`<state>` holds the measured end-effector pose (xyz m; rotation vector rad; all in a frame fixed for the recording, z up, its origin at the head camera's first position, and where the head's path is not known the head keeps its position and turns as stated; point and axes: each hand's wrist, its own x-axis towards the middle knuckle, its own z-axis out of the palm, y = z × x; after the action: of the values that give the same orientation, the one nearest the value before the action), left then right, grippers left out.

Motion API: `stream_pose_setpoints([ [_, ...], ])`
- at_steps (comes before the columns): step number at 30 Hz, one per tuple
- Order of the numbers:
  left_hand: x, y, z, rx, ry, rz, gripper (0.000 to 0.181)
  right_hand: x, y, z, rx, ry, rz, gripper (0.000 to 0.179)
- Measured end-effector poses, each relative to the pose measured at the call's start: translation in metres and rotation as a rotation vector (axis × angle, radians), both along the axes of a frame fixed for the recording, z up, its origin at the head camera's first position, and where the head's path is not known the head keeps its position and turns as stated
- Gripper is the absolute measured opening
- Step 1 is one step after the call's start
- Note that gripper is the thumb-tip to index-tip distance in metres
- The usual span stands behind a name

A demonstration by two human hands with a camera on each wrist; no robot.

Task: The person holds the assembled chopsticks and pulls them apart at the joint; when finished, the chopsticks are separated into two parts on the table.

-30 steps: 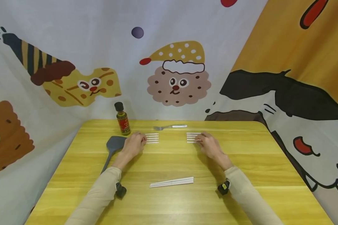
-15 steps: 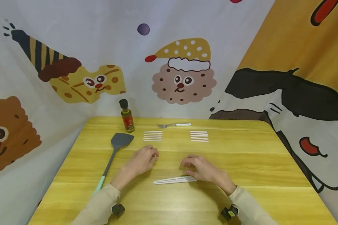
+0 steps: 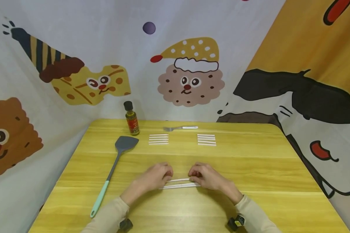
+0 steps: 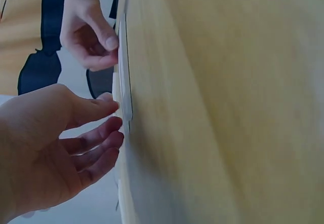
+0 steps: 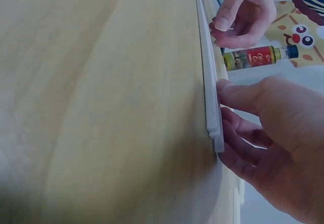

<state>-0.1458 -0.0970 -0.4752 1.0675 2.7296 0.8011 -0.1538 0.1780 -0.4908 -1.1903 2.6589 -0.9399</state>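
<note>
1. Left hand (image 3: pixel 154 176): thumb and fingertips pinched the left end of the rear long white stick (image 3: pixel 178 180); remaining fingers loosely bent.
2. Right hand (image 3: pixel 208 175): thumb and fingertips pinched the same stick's right end; its middle span showed in the gap between the hands.
3. Two long white sticks (image 3: pixel 179 186): lay side by side just in front of the held one, ends partly under the hands.
4. Table (image 3: pixel 280 168): pale wood grain; a broad strip ran between the hands and the far rows, a wider one from the right hand to the right edge.
5. Left row of short white sticks (image 3: pixel 158 139): parallel, beyond the left hand.
6. Right row of short white sticks (image 3: pixel 206 139): parallel, well apart from the left row.
7. Spatula (image 3: pixel 113 168): slanted left of the left hand, grey blade just beside the left row, green handle towards the person.
8. Bottle (image 3: pixel 132 123): upright behind the blade, near the back edge.
9. Fork (image 3: pixel 183 127): lay along the back edge.
</note>
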Motion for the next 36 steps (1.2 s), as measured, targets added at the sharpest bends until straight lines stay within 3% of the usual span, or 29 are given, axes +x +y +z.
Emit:
stream_pose_setpoints([
  [6, -0.003, 0.005, -0.004, -0.049, -0.026, 0.008, 0.006, 0.0, -0.004, 0.001, 0.035, 0.051, -0.013, 0.007],
  [11, -0.006, 0.008, -0.004, -0.062, -0.001, 0.008, 0.011, 0.0, -0.006, 0.003, 0.061, 0.082, -0.016, 0.013],
  [15, -0.006, 0.009, -0.004, -0.069, 0.017, 0.009, 0.01, -0.002, -0.007, 0.002, 0.055, 0.165, -0.01, 0.018],
  [22, -0.007, 0.009, 0.0, -0.007, -0.023, 0.048, 0.013, -0.006, -0.007, 0.005, 0.048, 0.353, -0.064, 0.021],
  [26, -0.01, 0.01, 0.006, 0.044, 0.096, 0.037, 0.011, -0.01, -0.008, 0.015, 0.049, 0.464, -0.093, 0.021],
  [33, -0.018, 0.012, 0.021, 0.168, 0.47, 0.049, 0.006, -0.016, -0.008, 0.039, -0.016, 0.592, -0.108, 0.013],
  [36, -0.02, 0.013, 0.025, 0.174, 0.542, 0.068, 0.007, -0.018, -0.007, 0.048, -0.023, 0.622, -0.119, 0.011],
])
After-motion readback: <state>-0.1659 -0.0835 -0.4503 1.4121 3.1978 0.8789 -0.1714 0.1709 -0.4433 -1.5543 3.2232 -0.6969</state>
